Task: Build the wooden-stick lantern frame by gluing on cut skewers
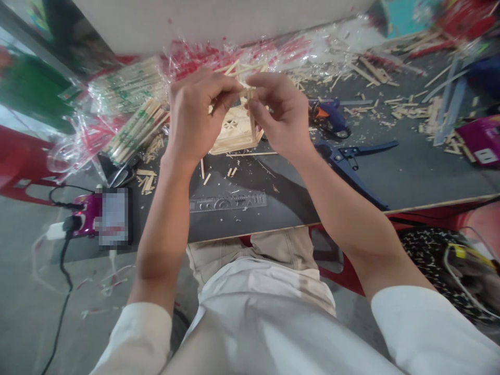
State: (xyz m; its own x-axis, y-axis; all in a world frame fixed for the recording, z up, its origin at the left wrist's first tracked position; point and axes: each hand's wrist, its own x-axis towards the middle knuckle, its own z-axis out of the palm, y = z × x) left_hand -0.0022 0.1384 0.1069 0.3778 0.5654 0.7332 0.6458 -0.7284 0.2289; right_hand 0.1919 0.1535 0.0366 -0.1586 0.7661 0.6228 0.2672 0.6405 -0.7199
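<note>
A small model built of thin wooden sticks (234, 136) stands on the dark table, with a layered base, a lattice panel and upright posts. My left hand (199, 112) is closed in a pinch at the top of the model. What lies between its fingertips is too small to make out. Facing it, my right hand (283, 112) has thumb and fingers closed around a corner post of the model. Both sets of fingertips nearly meet there and hide part of the upper frame. A loose thin stick (252, 154) lies just in front of the base.
A clear ruler (228, 202) lies near the table's front edge. Blue-handled cutters (353, 156) and a blue glue gun (332, 115) are at right. Bundled sticks (136, 130) in plastic wrap lie at left, above a purple power strip (84, 213). Stick offcuts (414, 109) litter the table.
</note>
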